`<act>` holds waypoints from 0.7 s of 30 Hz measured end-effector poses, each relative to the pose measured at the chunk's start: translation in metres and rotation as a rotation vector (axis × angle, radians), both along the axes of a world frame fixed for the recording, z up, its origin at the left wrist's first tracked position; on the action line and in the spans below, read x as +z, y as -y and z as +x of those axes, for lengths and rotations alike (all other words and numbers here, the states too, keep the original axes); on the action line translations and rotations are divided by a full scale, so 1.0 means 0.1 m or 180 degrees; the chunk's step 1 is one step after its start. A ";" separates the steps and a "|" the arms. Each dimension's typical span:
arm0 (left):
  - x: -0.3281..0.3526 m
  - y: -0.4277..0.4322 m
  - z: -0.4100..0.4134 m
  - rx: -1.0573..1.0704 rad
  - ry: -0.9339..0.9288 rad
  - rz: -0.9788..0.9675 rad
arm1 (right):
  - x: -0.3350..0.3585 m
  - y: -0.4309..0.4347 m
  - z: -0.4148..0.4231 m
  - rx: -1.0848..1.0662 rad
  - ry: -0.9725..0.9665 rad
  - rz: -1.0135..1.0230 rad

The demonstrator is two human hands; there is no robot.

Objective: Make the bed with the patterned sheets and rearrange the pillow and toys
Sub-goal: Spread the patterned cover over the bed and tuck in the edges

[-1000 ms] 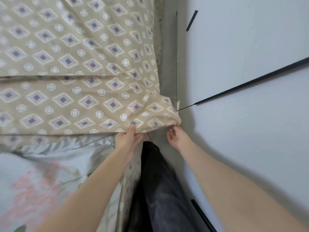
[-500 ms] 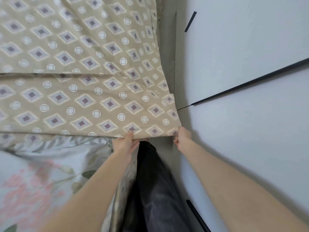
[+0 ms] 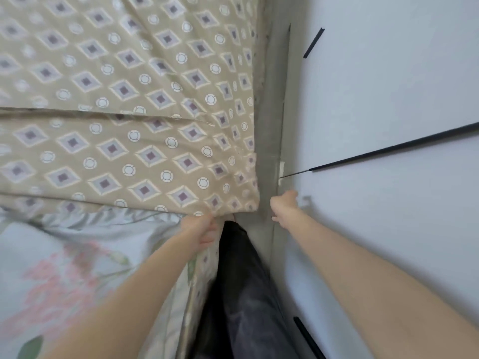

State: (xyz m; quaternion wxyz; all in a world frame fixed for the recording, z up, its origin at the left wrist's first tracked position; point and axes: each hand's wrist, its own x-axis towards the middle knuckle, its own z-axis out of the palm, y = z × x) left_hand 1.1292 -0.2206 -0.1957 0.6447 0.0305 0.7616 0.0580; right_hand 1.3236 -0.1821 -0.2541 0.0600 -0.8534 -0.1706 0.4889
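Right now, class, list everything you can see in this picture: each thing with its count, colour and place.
patterned sheet: one, beige with diamonds and circles, folded over across the top left.
floral sheet: one, pale blue with pink flowers, lower left.
wall: one, white with thin black lines, right.
trouser leg: one, dark, bottom centre.
left hand: one, gripping the patterned sheet's near edge.
right hand: one, blurred, off the sheet by the wall.

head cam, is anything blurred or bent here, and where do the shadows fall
Head view: motion blur smears the right hand and both forearms; the left hand at the beige diamond-pattern sheet is a little sharper. The floral bedding is soft. Wide-angle lens bends the dark line on the white wall. Soft, even light; faint shadow beside the right arm.
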 end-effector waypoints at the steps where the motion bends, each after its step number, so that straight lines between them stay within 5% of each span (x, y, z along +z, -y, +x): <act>1: 0.05 -0.01 -0.07 -0.0186 -0.0079 0.0086 | 0.05 -0.05 -0.07 0.0397 0.0101 0.0194; 9: 0.33 -0.16 -0.75 -0.1606 -0.1714 0.1775 | 0.60 -0.89 -1.14 0.2877 -0.0091 0.1910; 15: 0.21 -0.22 -1.21 -0.2503 -0.1825 0.1594 | 0.67 -1.36 -1.86 0.3759 0.0169 0.2023; 21: 0.06 -0.30 -1.48 -0.2494 -0.2088 0.1428 | 0.58 -1.55 -2.32 0.4212 0.0351 0.2152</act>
